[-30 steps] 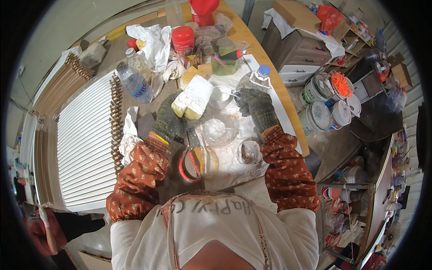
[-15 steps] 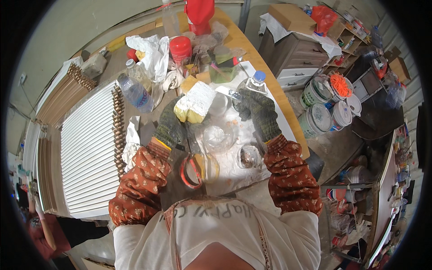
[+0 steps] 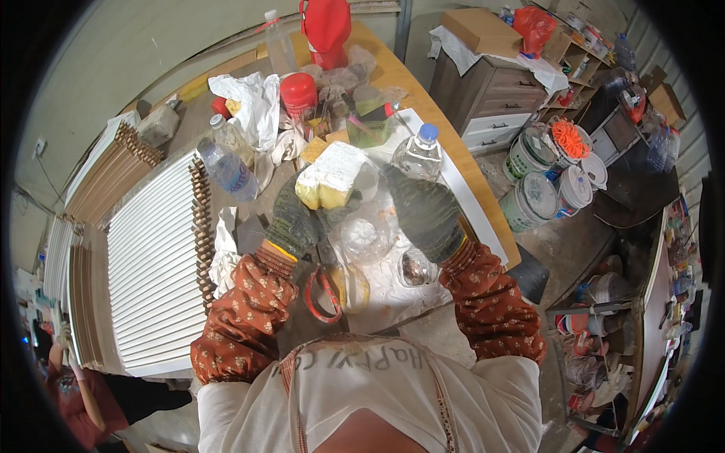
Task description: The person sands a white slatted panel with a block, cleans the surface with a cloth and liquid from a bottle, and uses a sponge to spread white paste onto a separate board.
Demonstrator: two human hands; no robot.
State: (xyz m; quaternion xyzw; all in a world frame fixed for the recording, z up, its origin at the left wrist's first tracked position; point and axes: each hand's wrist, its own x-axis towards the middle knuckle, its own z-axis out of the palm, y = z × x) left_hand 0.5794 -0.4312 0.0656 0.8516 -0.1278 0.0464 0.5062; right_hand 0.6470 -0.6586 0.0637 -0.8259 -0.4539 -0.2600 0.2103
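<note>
My left hand (image 3: 293,220), in a dark knit glove, grips a yellow sponge (image 3: 332,177) whose upper face is thick with white. My right hand (image 3: 427,213), gloved alike, is smeared by motion over the right of the white-covered work area. Its fingers are hidden, and no tool shows in it. Just beyond this hand stands a clear bottle with a blue cap (image 3: 418,153). Between the hands sits a clear round plastic container (image 3: 364,234). Below the right hand is a small clear cup (image 3: 417,266) with dark contents. A red ring-shaped thing (image 3: 323,296) lies near my left forearm.
White slatted pieces (image 3: 155,264) lie on the left. Plastic bottles (image 3: 230,170), a red-lidded container (image 3: 298,94) and crumpled white cloth (image 3: 257,109) crowd the table's far side. Buckets (image 3: 532,200) stand right of the table. Another person (image 3: 83,385) is at far left.
My right hand has come nearer and turned its back up; the flat-bladed scraper seen in it before is out of sight. My left hand keeps the sponge, now slightly lower.
</note>
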